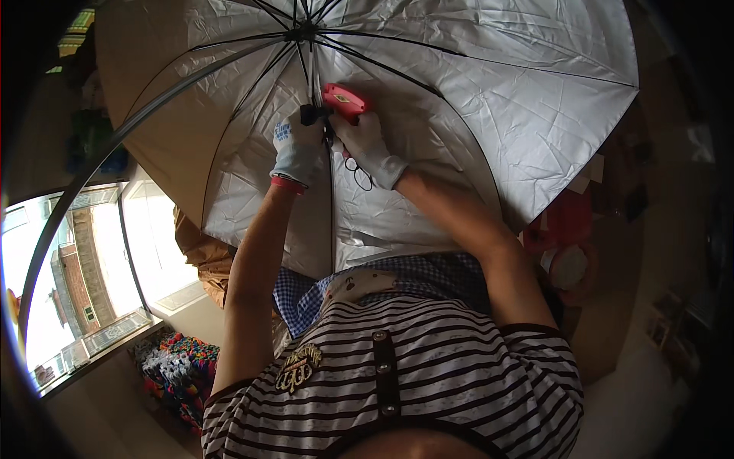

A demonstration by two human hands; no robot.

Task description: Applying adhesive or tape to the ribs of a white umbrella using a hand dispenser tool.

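An opened umbrella [535, 115] with a silvery, creased lining spreads before me, its inner side toward me. Thin dark ribs run out from the black hub [303, 32] at the top. My left hand [298, 149], in a white glove with blue print and a red cuff, is closed around a black part [312, 115] on the umbrella's shaft. Just beside it, my gloved right hand [365, 144] grips a red plastic tool [345, 102] with a yellow mark; its kind is unclear. Below that hand, thin dark loops [358, 174] like scissor handles show against the lining.
A bright window [92, 275] stands at the left, with a dark curved bar [145, 115] crossing above it. Brown cloth [202, 252] and a colourful textile [180, 379] lie at lower left. Red items [562, 226] and a round pale thing [569, 268] sit at right.
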